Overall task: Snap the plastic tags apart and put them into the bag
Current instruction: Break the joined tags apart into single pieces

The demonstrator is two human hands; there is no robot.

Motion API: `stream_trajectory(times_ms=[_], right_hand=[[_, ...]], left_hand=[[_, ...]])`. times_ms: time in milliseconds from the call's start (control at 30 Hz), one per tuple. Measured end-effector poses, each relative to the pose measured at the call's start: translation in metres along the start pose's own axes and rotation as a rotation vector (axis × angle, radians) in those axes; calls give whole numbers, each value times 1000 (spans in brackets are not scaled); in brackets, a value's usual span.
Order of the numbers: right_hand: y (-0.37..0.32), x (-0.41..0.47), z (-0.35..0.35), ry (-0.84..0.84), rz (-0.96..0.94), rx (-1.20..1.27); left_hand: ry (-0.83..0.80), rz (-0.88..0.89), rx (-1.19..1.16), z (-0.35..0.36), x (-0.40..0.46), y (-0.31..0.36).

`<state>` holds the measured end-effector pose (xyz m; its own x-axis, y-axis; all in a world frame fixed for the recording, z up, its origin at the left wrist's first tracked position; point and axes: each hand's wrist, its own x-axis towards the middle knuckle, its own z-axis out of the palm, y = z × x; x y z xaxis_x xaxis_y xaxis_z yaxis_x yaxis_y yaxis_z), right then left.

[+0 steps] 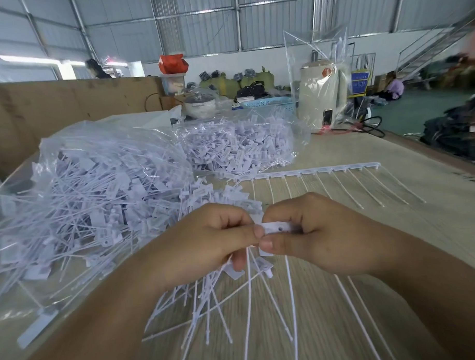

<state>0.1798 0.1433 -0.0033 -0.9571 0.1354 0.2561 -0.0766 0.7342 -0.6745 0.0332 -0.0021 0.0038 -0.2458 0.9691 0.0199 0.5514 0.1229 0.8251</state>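
Both hands, the left hand point(206, 234) and right hand point(311, 233), are pinched on the thin white tags point(277, 228) just beside the open bag point(91, 185); light, bendy plastic of this sort is judged best gripped at the flat heads, close to the joint.

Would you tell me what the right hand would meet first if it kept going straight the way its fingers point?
The right hand points left, so it would almost at once meet the left hand, which grips the same tag strip. Their thumbs look nearly touching, though depth is unclear.
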Motion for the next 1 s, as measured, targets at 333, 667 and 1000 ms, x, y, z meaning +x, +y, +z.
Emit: stream_trajectory(times_ms=[333,667,1000], right_hand=[[3,4,5,87,36,69],[5,6,14,214,26,120],[7,10,18,311,-20,155]], left_hand=[[129,-2,-134,8,11,-7],[218,-7,-425,16,15,-6],[277,11,-513,19,15,-2]])
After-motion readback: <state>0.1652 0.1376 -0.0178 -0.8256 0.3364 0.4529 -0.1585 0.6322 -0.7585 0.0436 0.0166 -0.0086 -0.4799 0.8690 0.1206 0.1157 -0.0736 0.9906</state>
